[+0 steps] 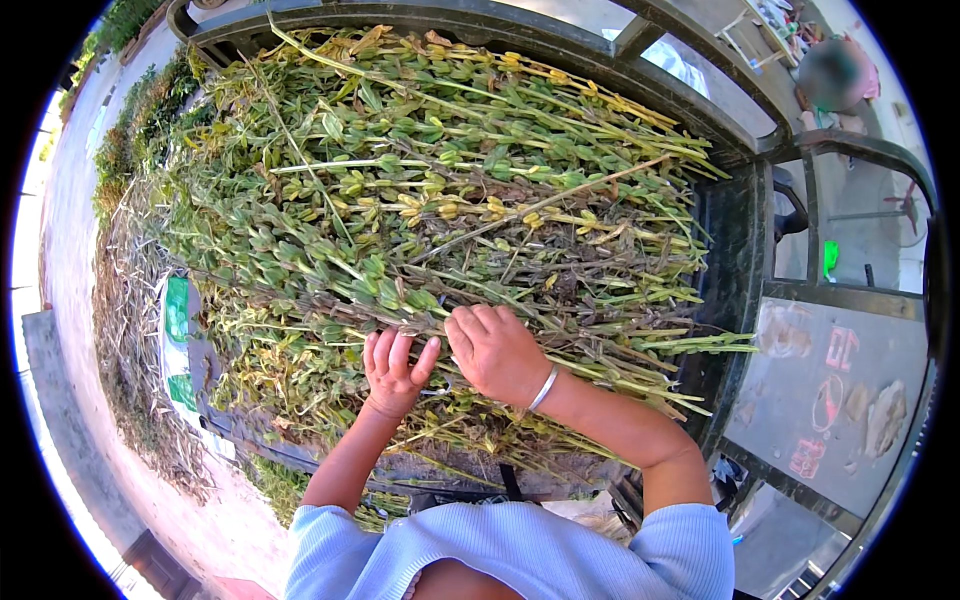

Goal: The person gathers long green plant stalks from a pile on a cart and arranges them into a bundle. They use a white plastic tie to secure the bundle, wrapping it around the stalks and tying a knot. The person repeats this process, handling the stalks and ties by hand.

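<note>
A thick layer of cut stalks with green and yellowing pods (400, 190) lies crosswise in a dark metal cargo bed (735, 235). At its near side, my right hand (497, 355) is closed around a few podded stalks, with a silver bangle on that wrist. Just left of it, my left hand (396, 372) has its fingers curled over the same stalks and its thumb raised a little apart. Its fingertips are partly hidden among the pods. The hands almost touch.
Dark rails (690, 75) border the bed at the far side and right. A grey panel (825, 400) with pink markings stands on the right. Dry stems (145, 340) lie on the ground at left, near a green and white sack (178, 335). Another person (838, 85) is at the far right.
</note>
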{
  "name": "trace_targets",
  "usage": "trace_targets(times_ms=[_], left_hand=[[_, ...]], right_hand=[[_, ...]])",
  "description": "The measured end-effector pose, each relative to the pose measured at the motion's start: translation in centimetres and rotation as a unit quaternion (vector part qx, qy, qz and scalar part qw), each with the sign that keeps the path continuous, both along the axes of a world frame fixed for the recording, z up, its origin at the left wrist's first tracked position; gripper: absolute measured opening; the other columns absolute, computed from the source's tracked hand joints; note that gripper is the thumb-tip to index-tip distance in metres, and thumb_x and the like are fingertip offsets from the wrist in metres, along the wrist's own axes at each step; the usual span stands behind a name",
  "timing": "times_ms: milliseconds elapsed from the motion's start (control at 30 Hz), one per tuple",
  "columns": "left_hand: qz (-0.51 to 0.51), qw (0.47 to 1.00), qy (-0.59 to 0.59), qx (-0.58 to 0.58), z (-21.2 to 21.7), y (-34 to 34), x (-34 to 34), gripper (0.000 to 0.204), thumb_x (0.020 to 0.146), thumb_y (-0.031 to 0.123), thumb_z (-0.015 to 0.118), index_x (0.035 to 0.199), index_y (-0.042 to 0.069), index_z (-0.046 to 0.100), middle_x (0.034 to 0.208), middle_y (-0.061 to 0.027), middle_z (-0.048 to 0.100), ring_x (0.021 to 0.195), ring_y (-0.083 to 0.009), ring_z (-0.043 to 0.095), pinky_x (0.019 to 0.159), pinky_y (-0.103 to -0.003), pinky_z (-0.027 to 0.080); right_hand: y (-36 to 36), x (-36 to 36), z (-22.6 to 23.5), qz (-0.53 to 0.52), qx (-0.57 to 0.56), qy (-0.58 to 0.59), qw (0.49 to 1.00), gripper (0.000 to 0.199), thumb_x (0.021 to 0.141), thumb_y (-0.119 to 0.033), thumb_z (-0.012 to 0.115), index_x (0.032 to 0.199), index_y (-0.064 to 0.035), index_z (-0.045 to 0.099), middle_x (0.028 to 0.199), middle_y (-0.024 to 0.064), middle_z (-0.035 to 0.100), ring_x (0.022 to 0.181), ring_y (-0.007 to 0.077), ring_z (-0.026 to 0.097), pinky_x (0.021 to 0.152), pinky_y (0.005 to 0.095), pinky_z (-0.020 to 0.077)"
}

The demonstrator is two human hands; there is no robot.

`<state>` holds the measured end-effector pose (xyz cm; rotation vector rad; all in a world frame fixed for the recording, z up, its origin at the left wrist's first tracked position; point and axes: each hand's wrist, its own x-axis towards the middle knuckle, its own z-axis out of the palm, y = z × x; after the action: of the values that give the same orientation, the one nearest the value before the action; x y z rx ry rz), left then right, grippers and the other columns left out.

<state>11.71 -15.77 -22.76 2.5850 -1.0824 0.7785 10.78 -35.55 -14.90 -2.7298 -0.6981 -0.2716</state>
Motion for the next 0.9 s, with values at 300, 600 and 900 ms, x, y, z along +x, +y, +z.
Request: trace_targets(times_ms=[300,600,900], left_hand=[[-0.052,0.997,0.043,-0.021,0.3,2.7,-0.4,0.050,0.075,0.009,0.061,0.121,0.017,0.045,0.106,-0.0073,0.051,0.095,-0.0253,0.051,0.074,-0.038,0.041],[-0.031,0.999,0.035,0.013,1.1,1.9,0.1,0.049,0.072,0.009,0.060,0.119,0.017,0.052,0.100,-0.0048,0.050,0.089,-0.0231,0.051,0.069,-0.036,0.040],[-0.034,0.997,-0.003,-0.063,-1.1,2.6,-0.5,0.050,0.074,0.009,0.062,0.120,0.019,0.045,0.101,-0.0050,0.050,0.085,-0.0234,0.053,0.068,-0.036,0.040]], right_hand=[[1.7,-1.3,-1.8,-0.036,0.067,0.011,0.997,0.027,0.075,-0.019,0.059,0.094,-0.0005,0.057,0.096,0.0088,0.053,0.086,0.0216,0.051,0.070,0.0314,0.0422],[-3.3,5.5,1.0,-0.115,0.131,0.186,0.967,0.040,0.082,-0.033,0.061,0.103,0.0006,0.055,0.104,0.0160,0.056,0.096,0.0330,0.053,0.083,0.0407,0.0436],[-1.5,5.3,-2.5,-0.007,0.357,0.439,0.825,0.017,0.070,0.001,0.046,0.076,0.0019,0.061,0.067,0.0142,0.065,0.060,0.0209,0.063,0.058,0.0328,0.0480]])
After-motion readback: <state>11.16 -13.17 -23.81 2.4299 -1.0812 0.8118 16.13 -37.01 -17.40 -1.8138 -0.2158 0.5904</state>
